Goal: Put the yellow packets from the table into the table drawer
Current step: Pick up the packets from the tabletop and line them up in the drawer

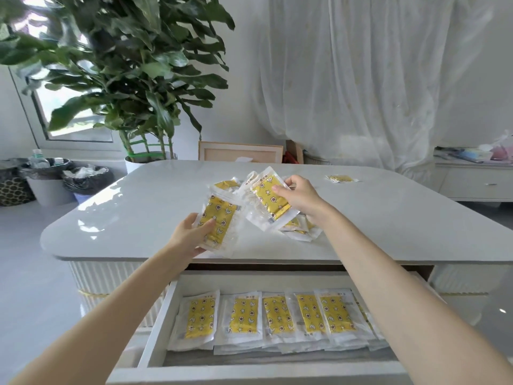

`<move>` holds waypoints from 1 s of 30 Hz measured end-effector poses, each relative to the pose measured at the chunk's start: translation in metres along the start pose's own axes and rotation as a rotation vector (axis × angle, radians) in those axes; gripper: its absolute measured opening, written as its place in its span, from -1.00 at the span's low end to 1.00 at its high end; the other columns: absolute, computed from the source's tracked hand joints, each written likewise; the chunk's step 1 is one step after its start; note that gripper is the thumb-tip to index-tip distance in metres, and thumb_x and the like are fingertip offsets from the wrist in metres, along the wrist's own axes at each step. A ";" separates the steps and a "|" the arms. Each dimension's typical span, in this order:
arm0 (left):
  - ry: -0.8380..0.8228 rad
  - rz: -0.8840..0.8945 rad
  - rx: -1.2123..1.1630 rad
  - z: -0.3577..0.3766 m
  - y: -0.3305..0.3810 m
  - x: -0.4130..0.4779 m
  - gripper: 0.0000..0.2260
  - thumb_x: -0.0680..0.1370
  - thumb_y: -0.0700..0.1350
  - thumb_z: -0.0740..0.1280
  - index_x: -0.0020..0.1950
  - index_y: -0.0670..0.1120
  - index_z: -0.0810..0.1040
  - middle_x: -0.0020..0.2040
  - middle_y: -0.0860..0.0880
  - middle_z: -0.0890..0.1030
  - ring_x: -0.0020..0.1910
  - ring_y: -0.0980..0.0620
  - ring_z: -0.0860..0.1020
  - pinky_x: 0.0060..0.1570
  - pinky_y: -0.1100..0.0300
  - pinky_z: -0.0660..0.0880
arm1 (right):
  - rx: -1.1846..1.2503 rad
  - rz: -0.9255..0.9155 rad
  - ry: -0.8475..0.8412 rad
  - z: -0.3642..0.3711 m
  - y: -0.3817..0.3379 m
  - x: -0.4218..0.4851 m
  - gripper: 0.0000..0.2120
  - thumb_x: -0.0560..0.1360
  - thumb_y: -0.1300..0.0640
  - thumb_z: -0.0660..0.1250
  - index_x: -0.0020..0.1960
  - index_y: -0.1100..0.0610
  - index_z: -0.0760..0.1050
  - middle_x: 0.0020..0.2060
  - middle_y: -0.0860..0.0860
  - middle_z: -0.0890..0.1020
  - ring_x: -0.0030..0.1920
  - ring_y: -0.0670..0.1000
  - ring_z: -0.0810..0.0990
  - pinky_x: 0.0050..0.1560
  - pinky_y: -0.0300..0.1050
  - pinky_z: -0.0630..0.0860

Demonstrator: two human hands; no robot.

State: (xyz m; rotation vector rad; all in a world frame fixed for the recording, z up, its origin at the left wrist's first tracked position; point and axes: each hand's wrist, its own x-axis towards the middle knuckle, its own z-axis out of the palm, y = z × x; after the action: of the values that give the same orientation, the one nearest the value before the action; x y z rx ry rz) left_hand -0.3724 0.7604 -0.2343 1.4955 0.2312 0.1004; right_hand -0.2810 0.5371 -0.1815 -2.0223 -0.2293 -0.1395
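From the head camera, we hold a yellow packet in each hand. Our left hand (191, 232) pinches the first packet (219, 220) by its near end, thumb on top. Our right hand (297, 195) curls round the second packet (270, 201), tilted above the small pile (301, 227) left on the table (138, 212). A stray packet (341, 178) lies well apart, far right. The drawer (155, 329) stands open below, holding a row of packets (277, 315) (more are stacked beneath). We judge it best to lower both flat onto that row, edges squared, so nothing rides up.
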 end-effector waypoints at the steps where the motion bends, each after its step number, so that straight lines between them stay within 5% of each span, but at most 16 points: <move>1: -0.027 -0.007 0.049 -0.004 0.001 -0.007 -0.80 0.57 -0.10 0.32 0.17 -0.08 0.45 -0.08 -0.03 0.62 -0.18 0.01 0.61 -0.15 0.16 0.57 | -0.010 0.011 -0.036 0.000 -0.001 -0.007 -0.72 0.52 -0.01 0.36 0.05 0.16 0.42 0.10 0.12 0.57 0.07 0.08 0.55 0.01 -0.05 0.46; 7: -0.279 -0.070 0.417 -0.033 -0.002 -0.041 -0.77 0.55 -0.16 0.34 0.21 -0.10 0.49 0.09 -0.16 0.63 -0.02 -0.10 0.62 0.11 -0.02 0.54 | -0.132 0.113 -0.350 -0.002 0.000 -0.062 -0.74 0.53 -0.01 0.35 0.08 0.14 0.42 -0.01 0.07 0.61 -0.09 0.02 0.54 -0.14 -0.09 0.42; 13: -0.552 -0.268 0.843 -0.046 -0.017 -0.054 -0.77 0.53 -0.19 0.35 0.19 -0.15 0.52 0.08 -0.10 0.65 0.04 -0.06 0.63 0.10 0.12 0.57 | -0.324 0.269 -0.665 -0.002 0.024 -0.097 -0.82 0.52 0.02 0.37 -0.10 0.08 0.42 -0.16 0.00 0.55 -0.14 -0.01 0.51 -0.16 -0.15 0.40; 17: -0.405 -0.321 0.997 -0.040 -0.035 -0.044 -0.71 0.53 -0.22 0.32 0.25 -0.14 0.49 0.08 -0.12 0.65 0.02 -0.07 0.66 0.02 0.09 0.61 | -0.331 0.436 -0.684 0.006 0.051 -0.108 -0.86 0.56 0.09 0.33 -0.10 0.11 0.39 -0.20 0.01 0.56 -0.28 -0.06 0.56 -0.34 -0.21 0.51; 21: -0.234 -0.321 1.021 -0.027 -0.055 -0.041 -0.93 0.58 -0.24 0.21 0.04 -0.18 0.43 -0.22 -0.03 0.53 -0.27 0.03 0.57 -0.41 0.28 0.52 | -0.287 0.528 -0.588 0.015 0.075 -0.109 -0.86 0.57 0.13 0.30 -0.10 0.17 0.42 -0.19 0.07 0.58 -0.22 0.02 0.57 -0.26 -0.14 0.50; 23: -0.163 -0.304 1.079 -0.024 -0.067 -0.038 -0.95 0.58 -0.29 0.16 -0.01 -0.19 0.38 -0.24 -0.04 0.45 -0.16 -0.06 0.58 -0.39 0.24 0.49 | -0.267 0.546 -0.530 0.020 0.083 -0.108 -0.86 0.58 0.14 0.29 -0.12 0.18 0.42 -0.18 0.08 0.59 -0.16 0.05 0.59 -0.18 -0.13 0.51; 26: -0.103 -0.289 1.143 -0.025 -0.081 -0.032 -0.80 0.57 -0.33 0.13 0.18 -0.25 0.42 -0.12 -0.10 0.47 0.09 -0.13 0.56 -0.25 0.22 0.47 | -0.181 0.590 -0.447 0.027 0.095 -0.104 -0.87 0.55 0.16 0.32 -0.08 0.19 0.42 -0.05 0.13 0.61 0.02 0.13 0.61 0.12 0.01 0.54; 30: -0.057 -0.186 1.356 -0.020 -0.096 -0.034 -0.52 0.54 -0.39 0.10 0.44 -0.34 0.05 0.31 -0.28 0.35 0.16 -0.14 0.46 -0.13 0.22 0.38 | -0.089 0.642 -0.402 0.038 0.103 -0.103 -0.76 0.54 0.18 0.34 0.12 0.27 0.39 0.12 0.20 0.57 0.18 0.18 0.56 0.29 0.17 0.45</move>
State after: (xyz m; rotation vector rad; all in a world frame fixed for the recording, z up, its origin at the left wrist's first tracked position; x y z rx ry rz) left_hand -0.4172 0.7659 -0.3278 2.8013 0.4289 -0.3187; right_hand -0.3586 0.5162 -0.3087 -2.0987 0.1868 0.6716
